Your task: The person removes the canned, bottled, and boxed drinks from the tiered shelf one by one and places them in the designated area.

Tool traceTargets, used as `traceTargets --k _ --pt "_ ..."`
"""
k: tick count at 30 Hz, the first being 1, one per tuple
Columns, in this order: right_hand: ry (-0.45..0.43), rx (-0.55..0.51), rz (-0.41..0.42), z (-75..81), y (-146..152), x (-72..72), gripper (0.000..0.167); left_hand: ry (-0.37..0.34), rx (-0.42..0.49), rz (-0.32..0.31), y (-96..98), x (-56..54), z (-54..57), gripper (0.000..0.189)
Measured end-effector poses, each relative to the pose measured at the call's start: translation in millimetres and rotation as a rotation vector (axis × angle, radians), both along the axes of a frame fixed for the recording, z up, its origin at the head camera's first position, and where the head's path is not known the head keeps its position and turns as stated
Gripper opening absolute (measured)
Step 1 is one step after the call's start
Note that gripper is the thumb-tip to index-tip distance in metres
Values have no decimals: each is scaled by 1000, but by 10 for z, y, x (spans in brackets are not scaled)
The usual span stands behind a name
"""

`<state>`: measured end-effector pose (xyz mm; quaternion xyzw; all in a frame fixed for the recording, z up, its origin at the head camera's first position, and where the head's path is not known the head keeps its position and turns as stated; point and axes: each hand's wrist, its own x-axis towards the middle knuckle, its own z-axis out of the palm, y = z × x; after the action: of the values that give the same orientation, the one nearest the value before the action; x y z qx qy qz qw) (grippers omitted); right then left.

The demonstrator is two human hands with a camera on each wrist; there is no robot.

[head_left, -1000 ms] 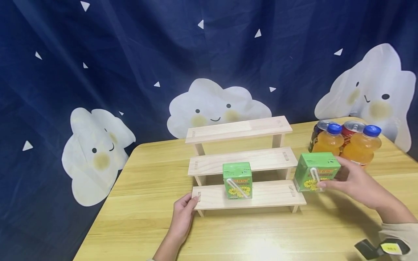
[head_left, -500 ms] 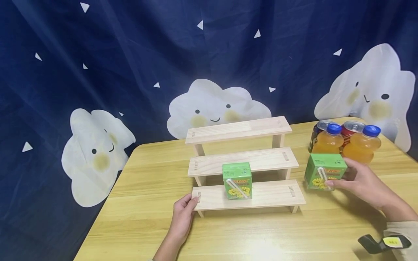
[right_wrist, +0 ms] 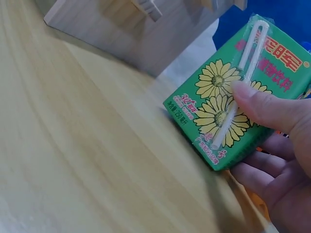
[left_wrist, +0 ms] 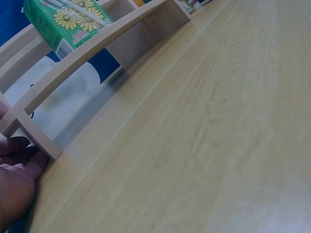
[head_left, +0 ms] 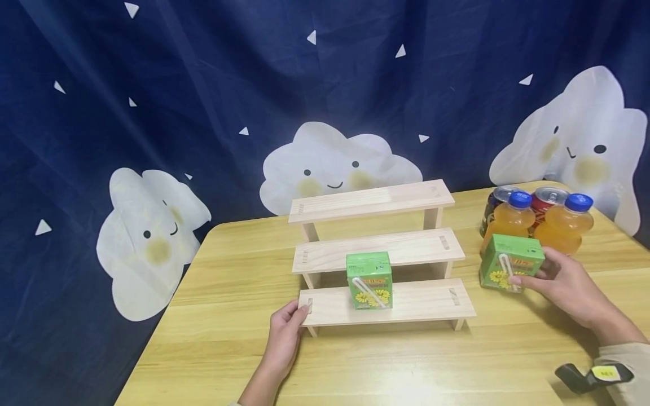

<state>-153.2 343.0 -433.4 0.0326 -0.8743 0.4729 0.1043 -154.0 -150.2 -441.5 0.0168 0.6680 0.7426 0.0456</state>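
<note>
My right hand [head_left: 574,290] grips a green drink carton [head_left: 512,264] with yellow flowers and a white straw on its front, just right of the shelf. In the right wrist view the thumb lies across the carton's [right_wrist: 218,111] front, with fingers behind and under it. A second green drink carton [head_left: 369,282] stands upright on the lowest step of the three-step wooden shelf [head_left: 426,301]. My left hand [head_left: 284,332] holds that step's left end, thumb on top; in the left wrist view its fingers [left_wrist: 19,155] curl beneath the board [left_wrist: 73,63].
Behind the held carton stand two orange drink bottles [head_left: 563,228] with blue caps, plus a dark can [head_left: 490,211] and a red can [head_left: 545,203]. The wooden table [head_left: 223,282] backs onto a dark blue curtain [head_left: 203,67] with white cloud shapes.
The carton in my right hand has moved right, away from the lowest step's end and toward the bottles. My left hand and the carton on the shelf have stayed in place.
</note>
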Motion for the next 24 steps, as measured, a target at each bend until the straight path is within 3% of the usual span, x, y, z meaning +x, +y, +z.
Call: traceTargets --k 7,24 --pt "-16 18 -43 -13 21 -9 59 -2 2 1 0 -1 6 40" --pt "10 7 -39 -8 -8 -16 48 -14 1 12 4 -11 -3 40"
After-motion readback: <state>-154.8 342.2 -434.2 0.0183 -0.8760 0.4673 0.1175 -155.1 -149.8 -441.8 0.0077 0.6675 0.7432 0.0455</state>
